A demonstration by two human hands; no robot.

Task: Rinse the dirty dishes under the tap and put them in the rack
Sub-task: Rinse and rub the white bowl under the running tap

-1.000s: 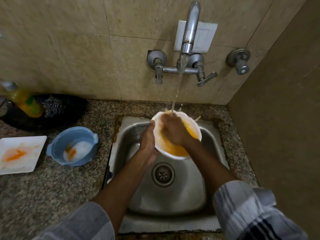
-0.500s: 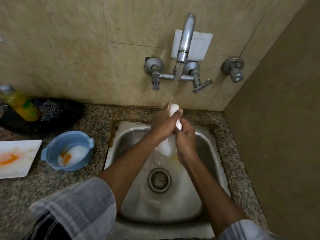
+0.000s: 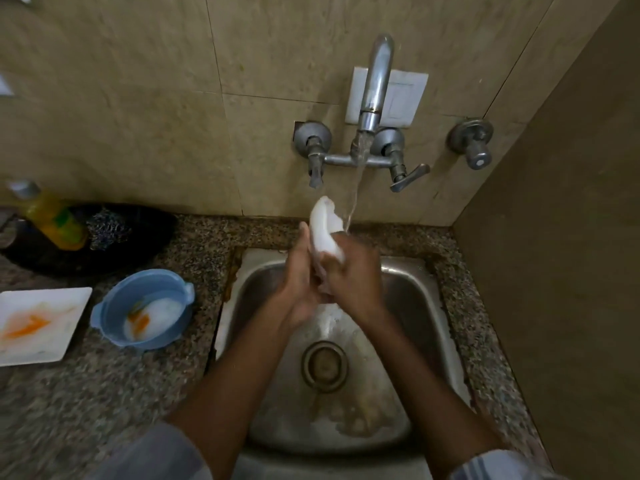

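- Over the sink (image 3: 408,306), the left hand (image 3: 298,282) and right hand (image 3: 356,282) crowd the 12 o'clock end, clasping a white bowl (image 3: 323,225) on edge.
- The tap (image 3: 375,84) and its stream overhang that end.
- The basin floor from the drain (image 3: 324,365) toward 6 o'clock lies free between the forearms.
- At 9 o'clock, a blue bowl (image 3: 114,313) and white plate (image 3: 69,296) occupy the counter (image 3: 86,393); its near strip is bare.
- At 10 o'clock stand a yellow bottle (image 3: 55,220) and black pan (image 3: 145,237).
- At 3 o'clock a side wall (image 3: 561,271) closes in.

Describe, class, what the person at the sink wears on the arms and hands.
Both hands, left hand and right hand, are bare: no gloves or rings show. The forearms are uncovered. Light grey striped sleeves sit pushed up near the elbows.
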